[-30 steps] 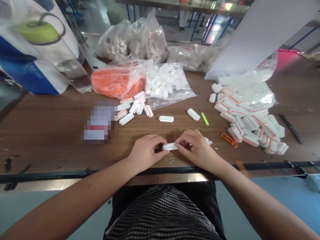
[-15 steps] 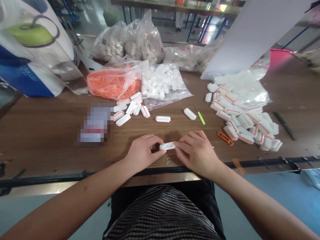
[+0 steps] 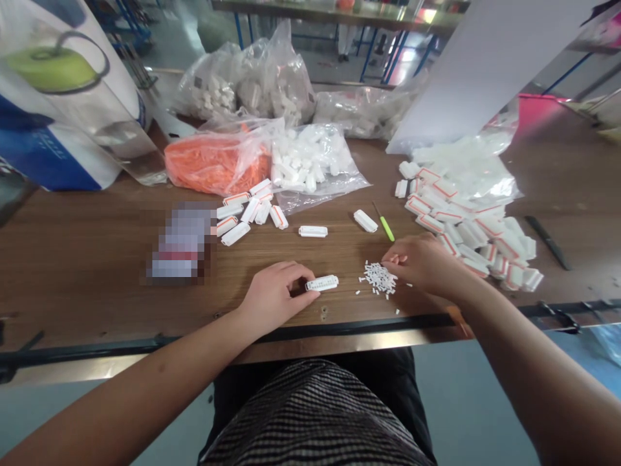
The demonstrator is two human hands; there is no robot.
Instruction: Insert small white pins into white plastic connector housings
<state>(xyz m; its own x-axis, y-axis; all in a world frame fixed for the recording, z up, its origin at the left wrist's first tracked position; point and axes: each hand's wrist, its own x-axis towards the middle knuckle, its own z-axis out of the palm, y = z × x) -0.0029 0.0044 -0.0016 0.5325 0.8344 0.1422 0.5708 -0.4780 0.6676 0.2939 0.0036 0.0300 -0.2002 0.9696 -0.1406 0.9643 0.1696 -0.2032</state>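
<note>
Between thumb and fingers, my left hand (image 3: 279, 289) pinches one end of a white plastic housing (image 3: 323, 283), its slotted face turned up. My right hand (image 3: 421, 264) is at the right edge of a small heap of tiny white pegs (image 3: 379, 277), fingertips drawn together against them. Whether a peg is between those fingertips is too small to make out. Several loose pegs lie around the heap. Beyond the hands, a single white housing (image 3: 313, 231) and another white housing (image 3: 365, 221) rest on the table beside a green-handled pick (image 3: 387, 228).
White housings with orange edging (image 3: 485, 236) are piled at the right, near a black tool (image 3: 547, 243). A smaller group of housings (image 3: 251, 210) lies left of centre. Behind stand a bag of orange parts (image 3: 218, 160) and a bag of white parts (image 3: 313, 158).
My right hand has let go of the housing and moved right to the pegs, uncovering the heap it had hidden. My left hand still holds the housing in nearly the same place.
</note>
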